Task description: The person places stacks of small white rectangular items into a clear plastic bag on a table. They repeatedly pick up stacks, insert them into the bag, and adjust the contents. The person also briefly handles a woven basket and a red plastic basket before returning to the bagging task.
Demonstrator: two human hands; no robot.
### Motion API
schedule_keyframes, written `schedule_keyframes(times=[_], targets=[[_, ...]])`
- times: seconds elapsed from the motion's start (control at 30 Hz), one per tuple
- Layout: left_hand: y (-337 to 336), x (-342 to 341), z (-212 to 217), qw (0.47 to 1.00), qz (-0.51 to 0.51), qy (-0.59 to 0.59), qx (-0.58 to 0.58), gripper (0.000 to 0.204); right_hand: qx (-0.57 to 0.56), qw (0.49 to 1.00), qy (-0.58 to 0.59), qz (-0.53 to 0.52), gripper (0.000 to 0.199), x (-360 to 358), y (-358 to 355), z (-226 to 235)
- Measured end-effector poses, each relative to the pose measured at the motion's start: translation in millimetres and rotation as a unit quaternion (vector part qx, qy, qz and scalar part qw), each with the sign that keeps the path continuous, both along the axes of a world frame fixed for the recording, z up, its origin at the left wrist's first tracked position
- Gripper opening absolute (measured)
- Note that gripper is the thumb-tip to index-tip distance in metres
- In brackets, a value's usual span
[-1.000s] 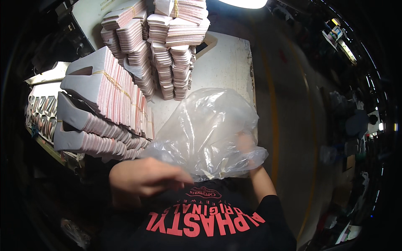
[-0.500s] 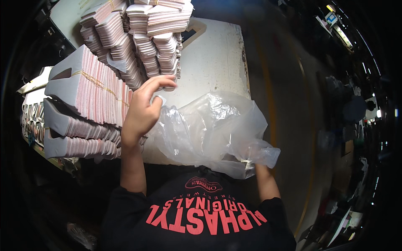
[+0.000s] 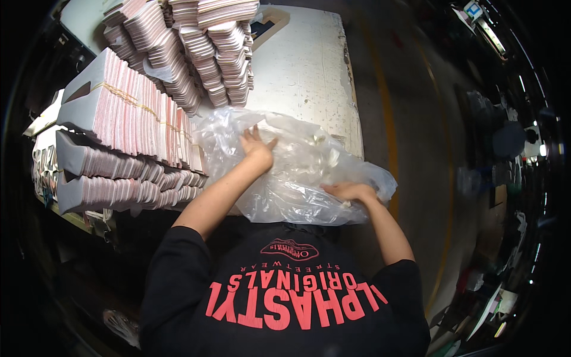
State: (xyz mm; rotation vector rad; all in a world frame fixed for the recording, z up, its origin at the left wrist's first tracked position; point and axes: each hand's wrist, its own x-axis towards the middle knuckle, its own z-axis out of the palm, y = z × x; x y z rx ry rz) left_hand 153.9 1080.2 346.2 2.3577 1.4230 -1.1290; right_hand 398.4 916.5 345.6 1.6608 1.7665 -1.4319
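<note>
A large clear plastic bag [image 3: 297, 202] lies crumpled across the near part of the white table. My left hand [image 3: 259, 150] rests on its left half, fingers spread and pointing away from me. On the right half lies my right hand [image 3: 352, 191], palm down, its fingers stretched to the left over the film. Neither hand grips anything that shows. Just left of the bag stands a thick bundle of pink-and-white cut sheets [image 3: 134, 110], bound with yellowish bands.
Lower bundles of similar pieces [image 3: 128, 191] lie along the left edge. Tall stacks [image 3: 220, 59] rise at the far left, beside a tray-like wooden frame [image 3: 270, 27]. The table's right edge [image 3: 352, 89] borders a dark floor with yellow lines [image 3: 383, 101].
My left hand has come down from above the table onto the bag. My right hand, earlier hidden behind the film, now lies on top. The bag is flatter and spread wider.
</note>
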Motion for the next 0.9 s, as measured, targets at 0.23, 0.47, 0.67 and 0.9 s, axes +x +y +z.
schedule_keyframes(times=[0.23, 0.47, 0.67, 0.9], targets=[[-3.9, -1.2, -24.9, 0.981, -0.078, 0.159, 0.083, 0.078, 0.261, 0.951, -0.102, -0.129, 0.061, -3.5, -17.9, 20.2], [-48.8, 17.3, -26.5, 0.955, -0.088, -0.284, 0.010, 0.073, 0.371, 0.926, -0.073, 0.009, 0.052, -17.6, 10.4, -59.2], [-35.8, -5.1, -49.4, 0.995, -0.031, -0.081, 0.039, 0.077, 0.342, 0.930, -0.071, -0.111, 0.046, 5.6, 10.9, -55.8], [-41.9, 4.5, -70.8, 0.996, -0.056, 0.039, 0.062, 0.074, 0.165, 0.970, 0.178, 0.017, 0.044, -59.4, 24.9, 11.8]])
